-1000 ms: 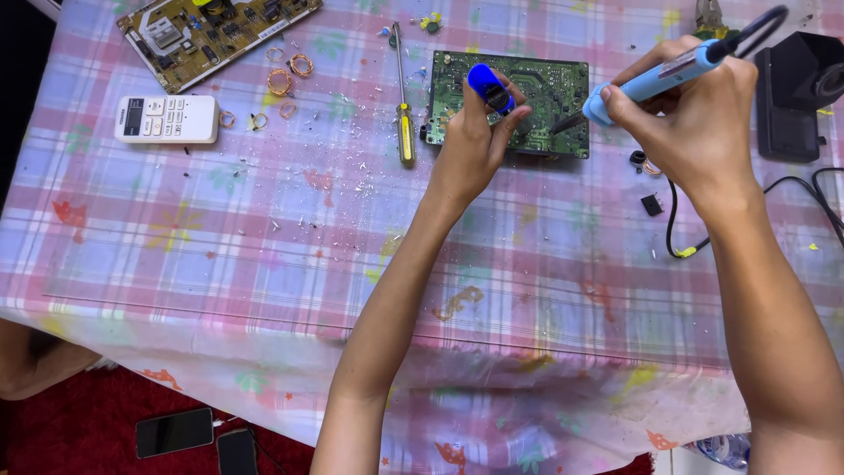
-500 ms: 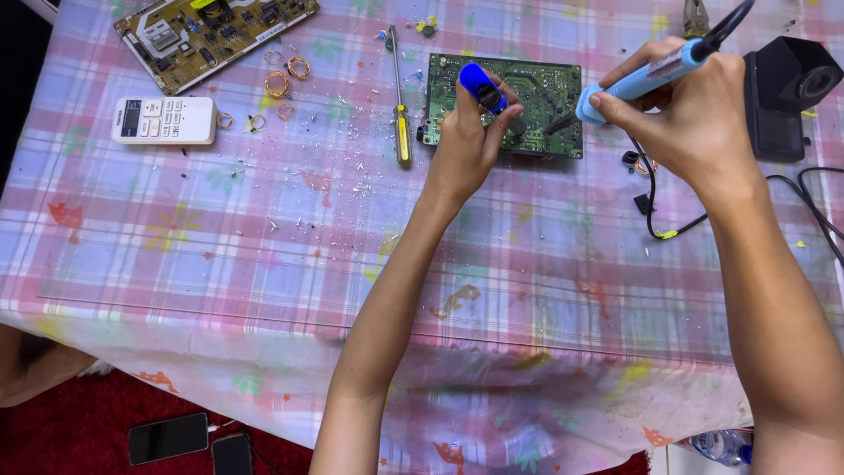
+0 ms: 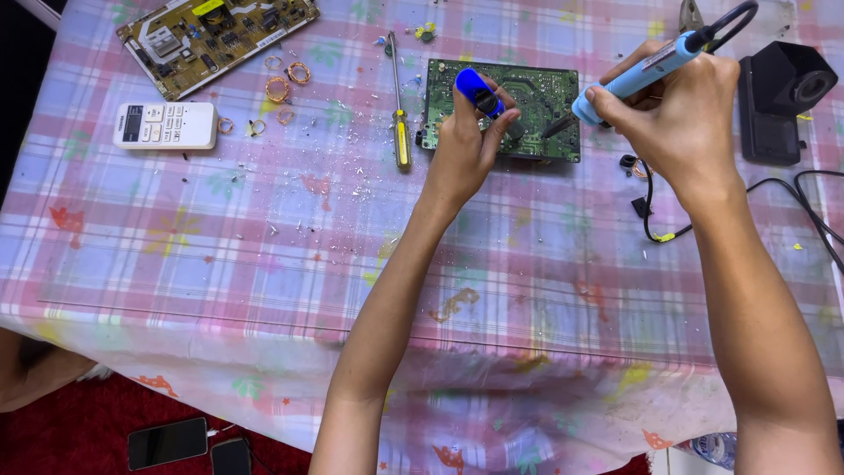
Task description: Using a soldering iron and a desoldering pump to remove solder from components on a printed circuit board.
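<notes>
A green circuit board [image 3: 536, 92] lies flat at the far middle of the table. My left hand [image 3: 464, 145] rests on its left part and grips a dark blue tool [image 3: 476, 91], probably a desoldering pump. My right hand [image 3: 681, 119] holds a light blue soldering iron [image 3: 640, 72] like a pen, its dark tip [image 3: 556, 128] touching the board near the lower right. The iron's black cord loops up past my fingers.
A yellow-handled screwdriver [image 3: 400, 123] lies left of the board. A white remote [image 3: 164, 125], copper wire coils [image 3: 280, 86] and a second, tan circuit board [image 3: 215, 35] sit at far left. A black stand [image 3: 782, 101] and black cables [image 3: 791, 189] are at right. Two phones [image 3: 167, 442] lie on the red floor.
The view has shifted slightly. Both hands stay on the board, and the iron's tip has moved a little closer to my left hand.
</notes>
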